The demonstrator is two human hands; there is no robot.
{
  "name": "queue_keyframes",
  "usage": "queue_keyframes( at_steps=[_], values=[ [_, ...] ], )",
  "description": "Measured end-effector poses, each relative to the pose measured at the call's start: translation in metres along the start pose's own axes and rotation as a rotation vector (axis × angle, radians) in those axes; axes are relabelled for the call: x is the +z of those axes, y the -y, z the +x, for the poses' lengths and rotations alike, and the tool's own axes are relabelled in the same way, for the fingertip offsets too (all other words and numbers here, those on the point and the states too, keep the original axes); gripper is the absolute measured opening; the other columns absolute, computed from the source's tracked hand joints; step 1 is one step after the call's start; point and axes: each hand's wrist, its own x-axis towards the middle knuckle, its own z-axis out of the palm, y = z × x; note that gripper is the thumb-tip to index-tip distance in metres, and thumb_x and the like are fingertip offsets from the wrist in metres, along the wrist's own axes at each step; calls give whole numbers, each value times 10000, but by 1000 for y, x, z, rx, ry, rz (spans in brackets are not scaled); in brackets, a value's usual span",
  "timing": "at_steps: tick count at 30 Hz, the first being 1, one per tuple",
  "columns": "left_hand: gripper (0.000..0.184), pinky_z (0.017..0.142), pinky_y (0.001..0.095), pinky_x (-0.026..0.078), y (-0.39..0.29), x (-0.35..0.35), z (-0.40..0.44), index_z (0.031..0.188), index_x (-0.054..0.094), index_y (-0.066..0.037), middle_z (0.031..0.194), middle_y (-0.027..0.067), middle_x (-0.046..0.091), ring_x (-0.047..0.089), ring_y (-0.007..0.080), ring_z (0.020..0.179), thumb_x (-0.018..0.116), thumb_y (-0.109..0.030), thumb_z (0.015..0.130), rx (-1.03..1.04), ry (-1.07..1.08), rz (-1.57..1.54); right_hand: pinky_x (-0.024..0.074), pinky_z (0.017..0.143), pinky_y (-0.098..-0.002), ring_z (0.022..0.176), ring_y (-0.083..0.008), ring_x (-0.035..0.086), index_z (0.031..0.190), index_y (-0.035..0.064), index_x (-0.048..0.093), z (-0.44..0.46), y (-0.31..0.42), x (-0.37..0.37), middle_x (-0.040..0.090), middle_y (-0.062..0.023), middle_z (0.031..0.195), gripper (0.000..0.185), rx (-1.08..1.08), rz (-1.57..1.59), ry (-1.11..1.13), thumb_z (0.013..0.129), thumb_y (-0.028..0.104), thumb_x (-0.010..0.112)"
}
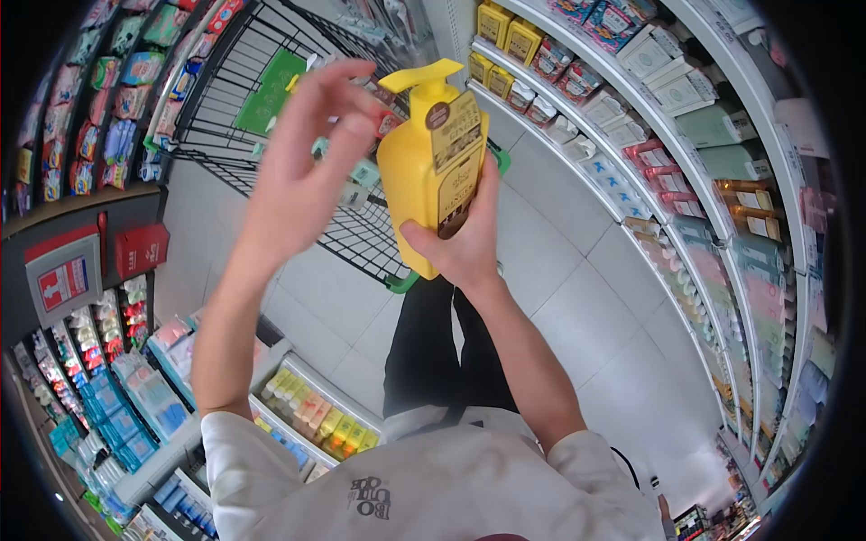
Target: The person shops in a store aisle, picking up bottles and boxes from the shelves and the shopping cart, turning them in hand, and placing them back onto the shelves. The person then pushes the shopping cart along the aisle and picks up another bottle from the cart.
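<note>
A yellow pump bottle [403, 180] with a brown and gold label reading "GINGER" is held up in front of my body, a little tilted. My right hand [467, 230] grips its lower part, thumb across the front and fingers round the far side. To the left of the pump head, my left hand [311, 162] hangs in the air, slightly blurred, with its fingers apart and bent. It holds nothing that I can see. Behind both hands stands a black wire shopping cart [347, 248] with some packaged goods in it.
Curved shelves [622, 212] of boxes, bottles and packs run along the right. More shelves [99, 117] with bright packets stand at the left, above a red box [142, 250]. A low display [316, 410] with yellow and orange items is beside my legs. Tiled floor [550, 270] lies between.
</note>
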Motion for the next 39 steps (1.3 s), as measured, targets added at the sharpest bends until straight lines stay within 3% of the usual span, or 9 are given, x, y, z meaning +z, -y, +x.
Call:
queue_keyframes(
  at_steps=[5, 7, 10, 14, 16, 18, 25, 35, 39],
  values=[
    [596, 943, 342, 426, 16, 54, -22, 1367, 248, -7, 1224, 130, 466, 489, 205, 1132, 567, -125, 877, -97, 150, -149, 410, 925, -379, 1098, -258, 483, 1314, -47, 266, 9, 32, 2, 448, -173, 1187, 951, 38, 69, -188, 565, 186, 804],
    [615, 949, 349, 423, 18, 65, -26, 1365, 225, 2, 1252, 141, 436, 482, 203, 1130, 552, -80, 851, -211, 14, -277, 415, 917, -409, 1081, -309, 488, 1305, -51, 274, 10, 46, -5, 449, -191, 1180, 952, 88, -177, -84, 563, 201, 816],
    [563, 943, 336, 428, 28, 73, -35, 1351, 243, 2, 1235, 142, 452, 488, 195, 1117, 505, -70, 858, -180, -79, -306, 427, 940, -371, 1134, -272, 492, 1349, -21, 261, 6, 58, -17, 427, -156, 1243, 933, 3, -447, 22, 597, 105, 798],
    [452, 912, 323, 449, 39, 67, -40, 1302, 332, 13, 1183, 138, 516, 535, 183, 1071, 441, -196, 917, -286, -213, -539, 392, 981, -374, 1196, -274, 438, 1389, -8, 246, 2, 69, -27, 392, -162, 1276, 972, 72, -449, 163, 595, 118, 793],
    [438, 901, 322, 455, 41, 61, -40, 1286, 356, 11, 1171, 137, 531, 549, 181, 1057, 415, -240, 932, -333, -229, -602, 343, 977, -438, 1138, -349, 383, 1413, 21, 199, -3, 61, -27, 405, -203, 1209, 964, -36, -228, 219, 641, 133, 765],
    [446, 885, 321, 465, 45, 58, -41, 1272, 378, 0, 1166, 138, 545, 567, 181, 1038, 384, -315, 956, -329, -214, -615, 323, 991, -436, 1140, -346, 365, 1424, 20, 180, -5, 59, -26, 394, -202, 1226, 966, -42, -205, 215, 651, 120, 751],
    [477, 890, 318, 461, 33, 63, -37, 1287, 370, 7, 1168, 136, 545, 562, 177, 1046, 391, -342, 964, -294, -195, -593, 271, 1015, -449, 1145, -334, 312, 1427, 21, 183, -13, 61, -22, 354, -194, 1301, 925, -91, -151, 134, 667, 85, 706],
    [497, 882, 306, 465, 28, 53, -32, 1300, 367, 11, 1176, 134, 548, 569, 171, 1041, 389, -359, 969, -265, -179, -587, 291, 995, -443, 1108, -319, 323, 1426, 17, 179, -6, 65, -13, 353, -185, 1305, 930, -100, -168, 136, 665, 100, 707],
    [492, 881, 302, 466, 33, 51, -31, 1308, 363, 14, 1179, 135, 549, 568, 169, 1047, 386, -346, 972, -214, -125, -602, 313, 1022, -414, 1195, -288, 334, 1435, 12, 163, -4, 64, -15, 331, -172, 1312, 935, -51, -178, 161, 675, 85, 702]
  ],
)
